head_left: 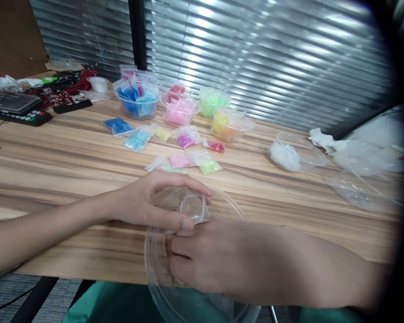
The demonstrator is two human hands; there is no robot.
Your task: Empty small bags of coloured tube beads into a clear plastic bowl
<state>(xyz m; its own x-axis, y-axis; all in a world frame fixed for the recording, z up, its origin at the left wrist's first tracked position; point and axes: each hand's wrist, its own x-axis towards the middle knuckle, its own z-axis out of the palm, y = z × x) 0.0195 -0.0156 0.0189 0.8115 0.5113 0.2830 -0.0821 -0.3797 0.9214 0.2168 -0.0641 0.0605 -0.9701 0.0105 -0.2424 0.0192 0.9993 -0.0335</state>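
My left hand (155, 202) curves its thumb and index finger around a small clear plastic bag (198, 220), whose mouth gapes in a rounded shape. My right hand (202, 255) is closed just in front of it, fingers curled and pressed against the bag's near side; what its fingertips hold is hidden. Both hands are over a large clear round plastic bowl (151, 264), which juts past the table's front edge. Beyond the hands lie small zip bags of colored beads, among them a pink bag (182, 160) and a light green bag (209, 165).
Clear tubs stand at the back, including one with blue bags (131, 107) and one with pink bags (178, 114). A tub of white material (286, 157) is at the right, near crumpled clear plastic (360, 188). A remote control (30, 117) and red wires (84, 80) lie left.
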